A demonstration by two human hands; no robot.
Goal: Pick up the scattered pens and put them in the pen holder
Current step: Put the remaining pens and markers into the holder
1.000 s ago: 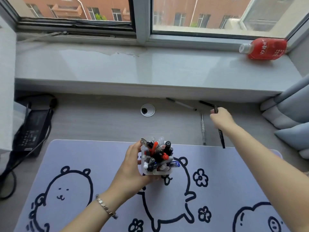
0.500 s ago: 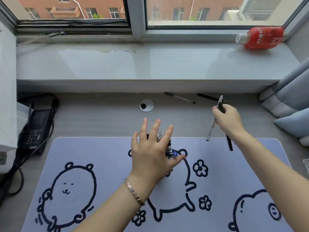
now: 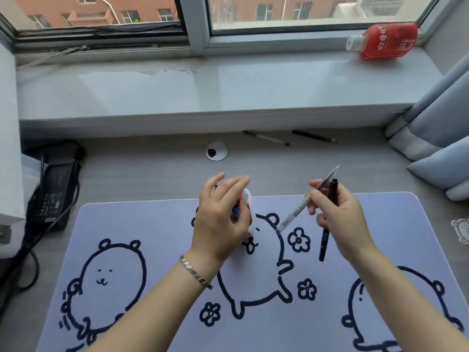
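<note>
The white pen holder, stuffed with pens, stands on the lilac desk mat; my left hand covers most of it, fingers spread over its top. My right hand grips two pens just to its right: a clear silver pen slanting down toward the holder, and a black pen hanging downward. Two more pens lie at the desk's far edge under the sill: a clear one with black ends and a black one.
A round cable grommet sits behind the holder. A black power adapter with cables is at the left. A red bottle lies on the windowsill. Blue-grey cushions crowd the right edge.
My right hand lifted two pens off the far desk and carried them back toward the holder. My left hand moved from gripping the holder's side to resting over its top.
</note>
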